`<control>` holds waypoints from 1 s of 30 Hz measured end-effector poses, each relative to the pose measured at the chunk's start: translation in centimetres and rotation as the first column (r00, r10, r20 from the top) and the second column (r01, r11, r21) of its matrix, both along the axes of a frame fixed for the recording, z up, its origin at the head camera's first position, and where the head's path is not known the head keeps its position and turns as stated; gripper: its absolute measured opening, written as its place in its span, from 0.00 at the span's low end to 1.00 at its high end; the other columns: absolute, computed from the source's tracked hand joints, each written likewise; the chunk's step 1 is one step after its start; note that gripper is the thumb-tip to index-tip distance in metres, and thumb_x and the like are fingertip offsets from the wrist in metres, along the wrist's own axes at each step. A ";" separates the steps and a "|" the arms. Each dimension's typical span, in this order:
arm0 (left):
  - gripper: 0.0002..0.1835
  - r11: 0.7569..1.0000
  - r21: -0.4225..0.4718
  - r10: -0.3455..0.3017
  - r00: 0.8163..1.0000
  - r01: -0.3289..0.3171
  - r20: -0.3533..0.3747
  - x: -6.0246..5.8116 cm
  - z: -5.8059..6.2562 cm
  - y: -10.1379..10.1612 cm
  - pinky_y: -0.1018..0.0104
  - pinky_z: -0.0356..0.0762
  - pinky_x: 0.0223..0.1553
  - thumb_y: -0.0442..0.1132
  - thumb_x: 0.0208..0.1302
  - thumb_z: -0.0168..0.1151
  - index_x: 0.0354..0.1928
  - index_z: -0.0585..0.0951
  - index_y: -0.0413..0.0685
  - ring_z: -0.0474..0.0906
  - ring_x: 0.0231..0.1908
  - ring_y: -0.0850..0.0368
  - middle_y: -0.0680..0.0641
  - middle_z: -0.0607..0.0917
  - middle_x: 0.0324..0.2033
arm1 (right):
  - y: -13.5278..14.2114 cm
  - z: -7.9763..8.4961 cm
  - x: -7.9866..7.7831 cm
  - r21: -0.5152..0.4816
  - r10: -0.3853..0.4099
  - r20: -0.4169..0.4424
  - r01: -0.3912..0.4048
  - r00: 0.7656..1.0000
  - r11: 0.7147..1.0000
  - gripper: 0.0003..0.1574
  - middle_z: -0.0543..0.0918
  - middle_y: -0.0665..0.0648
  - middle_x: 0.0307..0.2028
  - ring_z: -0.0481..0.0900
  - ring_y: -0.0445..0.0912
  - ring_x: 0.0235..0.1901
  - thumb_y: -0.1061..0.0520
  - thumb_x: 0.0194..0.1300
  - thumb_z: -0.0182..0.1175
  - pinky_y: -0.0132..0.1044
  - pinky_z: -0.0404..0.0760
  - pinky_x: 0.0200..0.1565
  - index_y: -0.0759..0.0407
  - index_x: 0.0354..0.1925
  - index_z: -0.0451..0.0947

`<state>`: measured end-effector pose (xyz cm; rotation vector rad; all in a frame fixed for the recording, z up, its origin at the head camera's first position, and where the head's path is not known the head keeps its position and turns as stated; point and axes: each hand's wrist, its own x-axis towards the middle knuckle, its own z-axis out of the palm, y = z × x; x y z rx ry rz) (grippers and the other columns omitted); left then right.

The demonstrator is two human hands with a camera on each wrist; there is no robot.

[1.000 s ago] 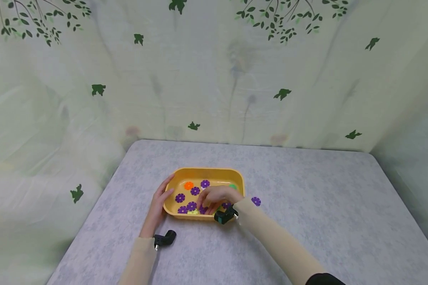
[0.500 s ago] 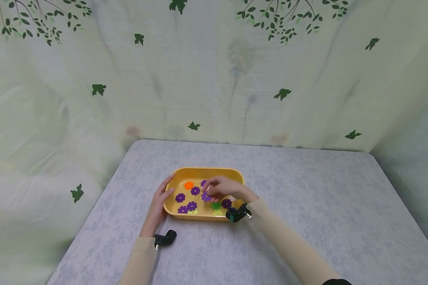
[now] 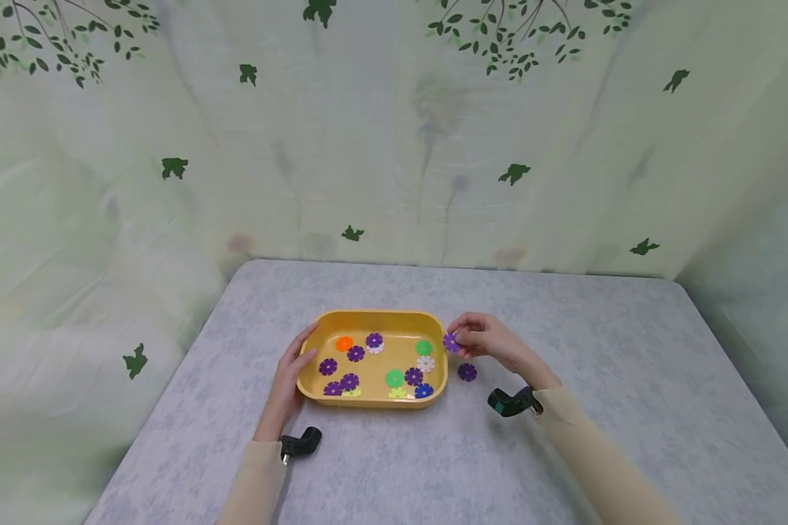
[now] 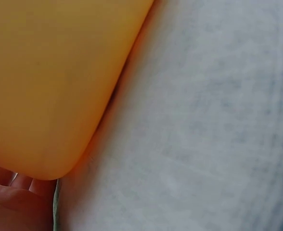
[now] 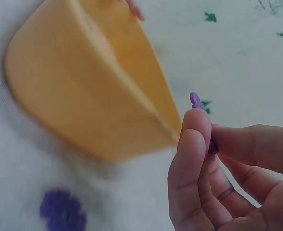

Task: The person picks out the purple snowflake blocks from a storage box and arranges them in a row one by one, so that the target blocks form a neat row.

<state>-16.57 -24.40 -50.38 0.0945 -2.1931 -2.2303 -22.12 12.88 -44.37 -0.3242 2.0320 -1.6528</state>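
We lifted a purple disc point(image 3: 451, 342) out of the yellow tray point(image 3: 374, 402).
Our right hand point(image 3: 492, 343) pinched it just outside, near a loose disc point(image 3: 467, 372) (likely making two out); our left hand point(image 3: 290, 373) gripped the tray's left end.

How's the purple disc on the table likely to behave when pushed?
The purple disc on the table lies flat, so it'd probably slide rather than roll. It's likely stiff: the matching disc pinched in the right hand shows no obvious bend. It looks small beside the tray, so probably light.
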 end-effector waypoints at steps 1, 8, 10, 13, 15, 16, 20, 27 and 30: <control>0.25 1.000 -0.001 0.003 1.000 -0.003 0.002 0.0 0.0 0.0 0.57 0.45 0.70 0.41 0.73 0.48 0.71 0.65 0.56 0.49 0.70 0.59 0.55 0.60 0.70 | 0.7 -0.3 0.2 0.011 -0.016 -0.003 0.016 1.000 1.000 0.15 0.80 0.60 0.35 0.77 0.47 0.29 0.61 0.71 0.52 0.42 0.83 0.40 0.72 0.50 0.71; 0.25 1.000 -0.005 0.014 1.000 -0.014 0.023 0.2 0.1 0.1 0.60 0.47 0.70 0.41 0.73 0.48 0.71 0.65 0.57 0.49 0.70 0.60 0.56 0.60 0.70 | 4.2 -2.3 1.5 0.084 -0.113 -0.010 0.114 0.994 0.990 0.14 0.79 0.59 0.32 0.78 0.46 0.27 0.64 0.69 0.51 0.38 0.83 0.34 0.73 0.48 0.71; 0.25 1.000 -0.005 0.016 1.000 -0.016 0.026 0.2 0.1 0.1 0.60 0.47 0.69 0.41 0.74 0.48 0.70 0.65 0.57 0.50 0.70 0.60 0.56 0.60 0.70 | 4.8 -2.8 1.9 0.093 -0.138 -0.010 0.138 0.990 0.986 0.13 0.79 0.60 0.32 0.79 0.46 0.27 0.65 0.68 0.51 0.38 0.83 0.33 0.74 0.47 0.71; 0.25 1.000 -0.002 0.020 0.999 -0.020 0.031 0.2 0.1 0.1 0.61 0.49 0.69 0.40 0.73 0.48 0.70 0.65 0.57 0.51 0.70 0.60 0.56 0.61 0.70 | 5.4 -3.5 2.5 0.110 -0.160 -0.011 0.161 0.987 0.981 0.12 0.79 0.61 0.32 0.80 0.46 0.26 0.67 0.67 0.52 0.37 0.83 0.31 0.75 0.46 0.72; 0.25 1.000 0.001 0.021 0.999 -0.021 0.028 0.2 0.1 0.0 0.61 0.49 0.69 0.40 0.73 0.48 0.70 0.65 0.57 0.51 0.70 0.60 0.56 0.61 0.70 | 5.6 -3.9 2.7 0.130 -0.165 -0.020 0.166 0.986 0.978 0.11 0.80 0.62 0.32 0.81 0.47 0.25 0.67 0.66 0.52 0.38 0.84 0.30 0.74 0.45 0.73; 0.25 1.000 0.002 0.021 0.999 -0.021 0.027 0.2 0.1 0.0 0.61 0.50 0.69 0.40 0.73 0.48 0.70 0.65 0.56 0.51 0.70 0.60 0.56 0.61 0.70 | 5.6 -4.0 2.9 0.145 -0.166 -0.029 0.169 0.986 0.975 0.10 0.80 0.62 0.31 0.81 0.47 0.25 0.67 0.66 0.53 0.38 0.84 0.29 0.74 0.45 0.73; 0.25 1.000 0.009 0.015 1.000 -0.016 0.027 0.2 0.0 0.1 0.60 0.49 0.69 0.41 0.73 0.48 0.71 0.64 0.57 0.50 0.70 0.60 0.56 0.60 0.70 | 5.5 -4.5 3.2 0.228 -0.169 -0.089 0.185 0.982 0.956 0.08 0.80 0.60 0.30 0.81 0.47 0.23 0.68 0.65 0.54 0.38 0.83 0.26 0.70 0.42 0.76; 0.25 1.000 0.010 0.019 0.999 -0.019 0.033 0.0 -0.2 0.1 0.57 0.49 0.69 0.40 0.73 0.48 0.71 0.64 0.58 0.49 0.70 0.58 0.55 0.59 0.71 | 4.8 -4.2 3.1 0.289 -0.199 -0.153 0.236 0.968 0.928 0.07 0.79 0.59 0.29 0.79 0.47 0.21 0.66 0.65 0.55 0.38 0.82 0.25 0.67 0.41 0.77; 0.25 1.000 0.007 0.018 1.000 -0.019 0.025 0.0 -0.3 0.1 0.57 0.49 0.69 0.41 0.73 0.48 0.71 0.65 0.58 0.49 0.71 0.57 0.54 0.59 0.71 | 4.1 -3.6 2.7 0.249 -0.205 -0.172 0.244 0.964 0.937 0.09 0.79 0.62 0.33 0.79 0.46 0.23 0.65 0.66 0.53 0.38 0.82 0.27 0.69 0.43 0.76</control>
